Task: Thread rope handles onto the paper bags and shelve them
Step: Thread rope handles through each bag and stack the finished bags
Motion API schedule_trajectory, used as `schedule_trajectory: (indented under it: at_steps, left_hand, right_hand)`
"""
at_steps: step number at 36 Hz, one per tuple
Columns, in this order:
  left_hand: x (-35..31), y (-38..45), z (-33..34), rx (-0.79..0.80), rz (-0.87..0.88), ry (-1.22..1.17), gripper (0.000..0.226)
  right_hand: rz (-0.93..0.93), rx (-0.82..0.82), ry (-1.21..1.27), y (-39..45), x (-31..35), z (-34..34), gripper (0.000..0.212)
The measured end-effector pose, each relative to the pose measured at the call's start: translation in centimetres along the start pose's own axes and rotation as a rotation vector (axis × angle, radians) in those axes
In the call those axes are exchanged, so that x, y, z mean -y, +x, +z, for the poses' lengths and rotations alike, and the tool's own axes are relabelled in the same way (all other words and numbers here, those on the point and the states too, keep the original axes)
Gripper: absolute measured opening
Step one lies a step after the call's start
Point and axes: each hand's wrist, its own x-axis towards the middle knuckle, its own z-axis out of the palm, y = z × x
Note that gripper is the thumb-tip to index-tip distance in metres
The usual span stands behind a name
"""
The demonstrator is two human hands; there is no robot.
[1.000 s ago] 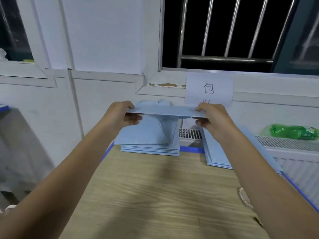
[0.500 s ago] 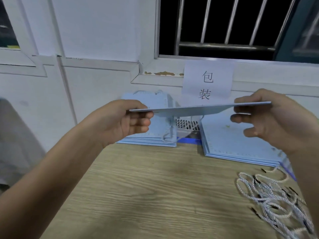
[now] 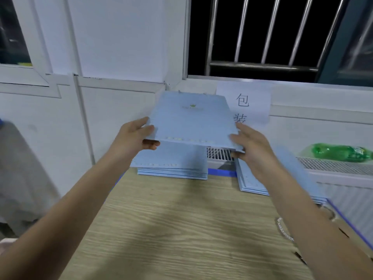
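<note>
A flat light-blue paper bag [image 3: 191, 120] is held in the air above the left stack of bags [image 3: 173, 168] at the far edge of the wooden table [image 3: 181, 229], its printed face tilted up, long axis running left to right. The left hand [image 3: 135, 138] pinches its left edge, and the right hand [image 3: 250, 146] grips its right corner.

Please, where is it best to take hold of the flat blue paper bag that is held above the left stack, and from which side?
Probably by its two near corners, one from each side. The blue paper bag lies flat and wide, so one grip alone might let it sag. The left hand pinches the near left corner, the right hand the near right corner.
</note>
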Motion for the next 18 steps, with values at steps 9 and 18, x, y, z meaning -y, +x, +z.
schedule_trajectory:
  at_steps: [9,18]
  left_hand:
    - [11.7,3.2,-0.6,-0.25,0.131,0.609,0.035]
    - [14.2,5.4,-1.6,-0.238,-0.039,0.41,0.033]
  right_hand:
    - [0.014,-0.024,-0.317,5.2,-10.9,4.8,0.043]
    - [0.056,0.039,-0.395,4.8,-12.7,5.5,0.053]
